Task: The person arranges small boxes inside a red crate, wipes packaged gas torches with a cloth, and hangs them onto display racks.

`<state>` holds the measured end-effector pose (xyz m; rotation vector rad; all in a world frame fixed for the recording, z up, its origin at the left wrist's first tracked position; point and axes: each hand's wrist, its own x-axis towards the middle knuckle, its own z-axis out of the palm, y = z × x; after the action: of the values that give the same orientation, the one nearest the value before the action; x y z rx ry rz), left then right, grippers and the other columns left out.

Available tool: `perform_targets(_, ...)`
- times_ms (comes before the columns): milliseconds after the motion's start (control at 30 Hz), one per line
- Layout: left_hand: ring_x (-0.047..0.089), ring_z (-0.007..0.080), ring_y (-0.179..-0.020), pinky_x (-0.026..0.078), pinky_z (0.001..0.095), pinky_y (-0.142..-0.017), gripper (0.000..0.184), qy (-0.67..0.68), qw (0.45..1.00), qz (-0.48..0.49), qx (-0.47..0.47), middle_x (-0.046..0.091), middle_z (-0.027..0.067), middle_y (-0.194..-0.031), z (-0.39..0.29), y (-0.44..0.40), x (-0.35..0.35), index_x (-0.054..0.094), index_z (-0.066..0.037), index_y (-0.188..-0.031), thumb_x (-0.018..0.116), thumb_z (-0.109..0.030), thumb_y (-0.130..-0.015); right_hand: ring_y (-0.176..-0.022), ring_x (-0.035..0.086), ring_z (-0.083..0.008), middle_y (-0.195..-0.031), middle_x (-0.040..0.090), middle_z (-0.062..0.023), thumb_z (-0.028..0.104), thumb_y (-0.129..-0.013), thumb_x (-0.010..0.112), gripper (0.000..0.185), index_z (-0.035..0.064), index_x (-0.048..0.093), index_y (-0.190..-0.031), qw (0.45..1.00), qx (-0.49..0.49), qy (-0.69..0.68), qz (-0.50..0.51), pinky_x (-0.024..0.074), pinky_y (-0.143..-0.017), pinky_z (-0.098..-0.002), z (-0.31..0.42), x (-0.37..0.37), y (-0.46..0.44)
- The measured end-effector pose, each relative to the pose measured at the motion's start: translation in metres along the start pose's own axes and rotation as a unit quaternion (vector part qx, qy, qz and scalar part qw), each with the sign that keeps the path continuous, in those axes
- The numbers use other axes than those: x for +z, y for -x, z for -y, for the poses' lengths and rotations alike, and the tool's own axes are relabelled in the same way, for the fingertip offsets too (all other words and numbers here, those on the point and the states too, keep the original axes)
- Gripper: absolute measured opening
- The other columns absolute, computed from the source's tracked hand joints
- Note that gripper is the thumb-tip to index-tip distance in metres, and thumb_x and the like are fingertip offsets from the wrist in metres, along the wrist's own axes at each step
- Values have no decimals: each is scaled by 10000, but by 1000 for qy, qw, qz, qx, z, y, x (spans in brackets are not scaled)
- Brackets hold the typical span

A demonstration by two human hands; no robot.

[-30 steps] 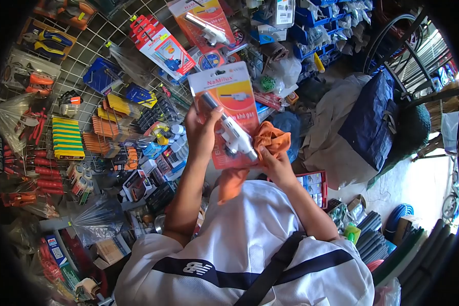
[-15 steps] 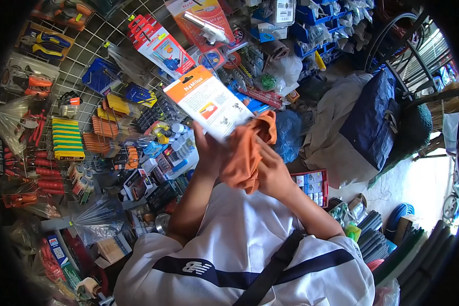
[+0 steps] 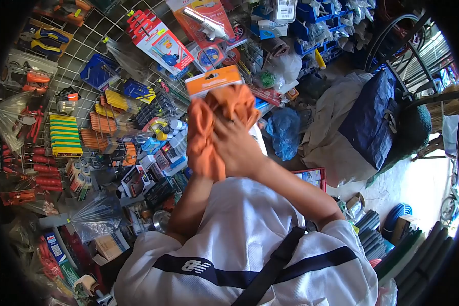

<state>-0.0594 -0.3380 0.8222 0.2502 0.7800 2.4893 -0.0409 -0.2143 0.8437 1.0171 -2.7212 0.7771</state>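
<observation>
My right hand (image 3: 238,149) presses a crumpled orange cloth (image 3: 205,135) against the front of a cardboard-backed package (image 3: 214,80). The fingers of that hand are bent into the folds. Only the package's orange top, with its hanging slot, and a strip of its pale right edge show past the cloth. My left hand is hidden behind the cloth and package; its forearm (image 3: 195,196) rises from below to where the package is held up in front of my chest.
A wire rack (image 3: 94,38) of hanging tools and packages fills the left and top. Blue bins (image 3: 306,33) with bagged parts stand at the upper right. A dark blue sheet (image 3: 371,120) lies over beige cloth, and dark pipes (image 3: 423,265) lie at the lower right.
My right hand has moved left and up with the cloth, which now covers most of the package's printed face. The package has turned more upright, and my left hand has gone out of sight behind it.
</observation>
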Motion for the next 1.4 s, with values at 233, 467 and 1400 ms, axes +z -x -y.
perform_targets(233,488,298,-1239,426,433,-1013,882,178,976,-122,-14,424,187,-1430,-13,27,-16,298,-36,-1472,281,-719,-913,-1411,285,-404,-1541,194,-279,253,-774,537,668,-99,421,-1330,999,-3,-36,-19,239,-1131,-504,1,16,51)
perform_targets(467,404,181,-1329,309,328,-1133,487,-340,933,-35,111,387,109,-1466,35,22,-48,279,-11,-1464,379,-202,-1027,-1399,301,-385,-1534,250,-232,201,-764,621,822,-23,270,-1473,989,100,1,-113,264,-1130,-452,-43,-10,1)
perform_targets(1400,592,179,-996,467,332,-875,473,-330,902,-279,10,601,115,-1144,34,-4,-52,473,-6,-1304,541,-344,-979,-1329,380,-169,-1379,459,-40,464,-982,455,572,135,343,-1436,423,266,-834,-236,371,-1052,-360,-24,83,64)
